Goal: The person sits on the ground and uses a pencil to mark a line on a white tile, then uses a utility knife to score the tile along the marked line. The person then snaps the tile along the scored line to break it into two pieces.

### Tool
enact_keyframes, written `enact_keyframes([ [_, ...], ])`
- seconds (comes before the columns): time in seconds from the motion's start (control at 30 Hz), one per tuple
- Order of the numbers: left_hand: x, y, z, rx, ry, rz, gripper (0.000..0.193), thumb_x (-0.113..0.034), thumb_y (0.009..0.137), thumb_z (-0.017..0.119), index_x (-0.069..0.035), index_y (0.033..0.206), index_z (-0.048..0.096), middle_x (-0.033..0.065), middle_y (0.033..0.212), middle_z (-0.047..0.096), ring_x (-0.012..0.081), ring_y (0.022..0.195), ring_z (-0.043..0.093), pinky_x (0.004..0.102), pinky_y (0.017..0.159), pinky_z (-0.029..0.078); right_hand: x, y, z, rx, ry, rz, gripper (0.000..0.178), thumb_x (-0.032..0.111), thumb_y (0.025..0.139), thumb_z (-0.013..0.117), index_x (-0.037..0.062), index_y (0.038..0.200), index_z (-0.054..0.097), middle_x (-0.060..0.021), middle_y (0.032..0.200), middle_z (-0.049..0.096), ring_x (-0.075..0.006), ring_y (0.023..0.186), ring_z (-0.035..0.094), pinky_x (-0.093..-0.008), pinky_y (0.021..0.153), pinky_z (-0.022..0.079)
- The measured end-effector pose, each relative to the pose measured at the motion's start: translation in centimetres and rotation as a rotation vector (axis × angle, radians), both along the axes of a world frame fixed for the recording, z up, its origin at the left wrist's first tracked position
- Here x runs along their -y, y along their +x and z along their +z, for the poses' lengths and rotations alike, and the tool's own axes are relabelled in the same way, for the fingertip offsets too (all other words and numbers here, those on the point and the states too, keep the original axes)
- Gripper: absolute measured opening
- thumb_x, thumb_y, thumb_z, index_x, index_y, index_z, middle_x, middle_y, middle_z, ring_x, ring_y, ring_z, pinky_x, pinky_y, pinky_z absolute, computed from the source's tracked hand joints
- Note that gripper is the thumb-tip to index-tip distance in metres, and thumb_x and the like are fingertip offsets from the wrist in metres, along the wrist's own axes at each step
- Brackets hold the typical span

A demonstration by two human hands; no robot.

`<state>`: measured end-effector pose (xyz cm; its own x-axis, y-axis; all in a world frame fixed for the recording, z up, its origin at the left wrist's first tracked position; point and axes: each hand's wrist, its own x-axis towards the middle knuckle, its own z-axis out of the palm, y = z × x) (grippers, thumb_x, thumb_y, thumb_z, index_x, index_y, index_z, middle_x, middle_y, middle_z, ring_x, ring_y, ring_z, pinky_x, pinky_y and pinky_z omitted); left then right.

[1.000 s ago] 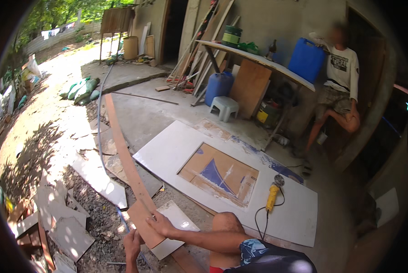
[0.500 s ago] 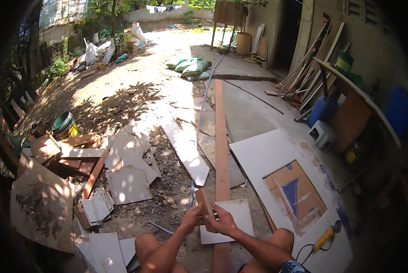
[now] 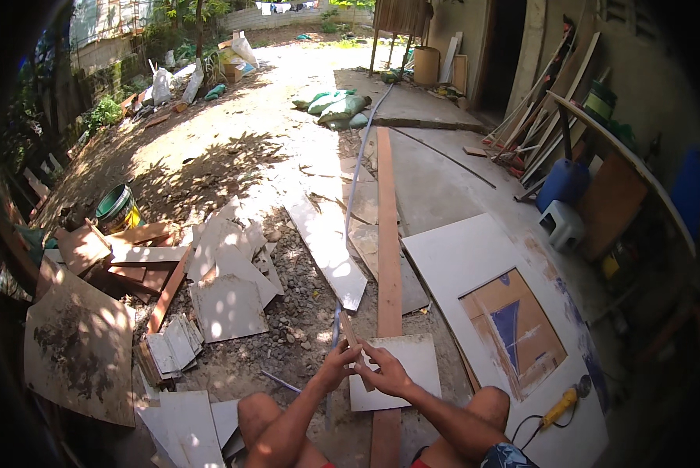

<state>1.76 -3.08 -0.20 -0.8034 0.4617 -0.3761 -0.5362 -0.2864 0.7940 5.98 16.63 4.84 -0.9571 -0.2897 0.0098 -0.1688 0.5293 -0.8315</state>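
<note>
Both of my hands hold a short brown piece of wood [image 3: 348, 329] upright between my knees. My left hand [image 3: 337, 366] grips its left side, while my right hand [image 3: 387, 374] has thumb and fingers on the right side. Its narrow edge faces me, and its lower part is partly hidden by my fingers. Beneath my hands a whitish square board [image 3: 417, 373] lies across a long reddish-brown plank [image 3: 388, 226], which stretches away from me along the ground.
A white panel [image 3: 437, 248] with a rectangular cutout lies at the right, bearing a yellow angle grinder [image 3: 559, 409] and its cord. Broken board pieces [image 3: 227, 306] and wood scraps [image 3: 149, 234] litter the left, near a bucket [image 3: 117, 207]. A pale board [image 3: 323, 248] lies ahead.
The piece of wood has been turned in my hands, from showing its broad face to showing its narrow edge. The surroundings have shifted slightly rightward in view.
</note>
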Motion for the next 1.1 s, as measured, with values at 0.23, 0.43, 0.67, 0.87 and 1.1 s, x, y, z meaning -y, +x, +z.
enact_keyframes([
  [0.23,0.1,-0.1,-1.2,-0.001,0.051,0.02,0.069,-0.042,0.098,0.075,-0.006,0.151,0.047,0.0097,0.134,0.061,0.0254,0.124,0.064,0.0487,0.103,0.056,-0.1,0.4,0.5,0.247,0.023,-0.059,0.106,0.067,0.096,0.07,0.002,0.169,0.03,-0.0373,0.135,0.064,-0.0443,0.126,0.067,-0.0467,0.104,0.055],
  [0.43,-0.2,0.1,-1.1,-0.028,0.017,0.019,0.071,-0.042,0.098,0.074,-0.004,0.152,0.047,0.0108,0.135,0.062,0.0262,0.124,0.064,0.0464,0.105,0.055,-0.6,0.7,1.8,0.471,-0.055,-0.042,0.113,0.069,0.096,0.07,0.001,0.171,0.021,-0.0357,0.142,0.063,-0.0433,0.13,0.067,-0.0452,0.105,0.055],
  [0.67,-0.4,0.1,-1.6,-0.044,0.086,0.008,0.075,-0.044,0.097,0.075,-0.004,0.154,0.046,0.0119,0.136,0.061,0.0267,0.127,0.062,0.0453,0.107,0.052,-0.7,1.0,2.8,0.466,-0.073,-0.033,0.113,0.067,0.096,0.071,0.0009,0.171,0.019,-0.0324,0.137,0.068,-0.0414,0.126,0.07,-0.0445,0.104,0.056],
  [0.87,0.6,-0.1,-1.9,-0.063,0.084,0.018,0.074,-0.042,0.097,0.075,-0.004,0.153,0.046,0.0118,0.136,0.061,0.0262,0.126,0.062,0.0448,0.106,0.052,0.2,0.9,2.9,0.484,-0.091,-0.029,0.113,0.066,0.096,0.072,-0.0001,0.17,0.019,-0.0329,0.137,0.068,-0.0415,0.126,0.07,-0.0446,0.103,0.057],
  [1.1,-0.3,-0.9,-1.4,-0.107,0.131,0.022,0.073,-0.042,0.097,0.075,-0.001,0.15,0.047,0.0118,0.133,0.063,0.0251,0.121,0.065,0.0421,0.105,0.053,-0.5,0.2,2.7,0.43,-0.101,-0.047,0.115,0.067,0.094,0.073,-0.0028,0.168,0.021,-0.0344,0.135,0.067,-0.0415,0.125,0.07,-0.0442,0.103,0.057],
])
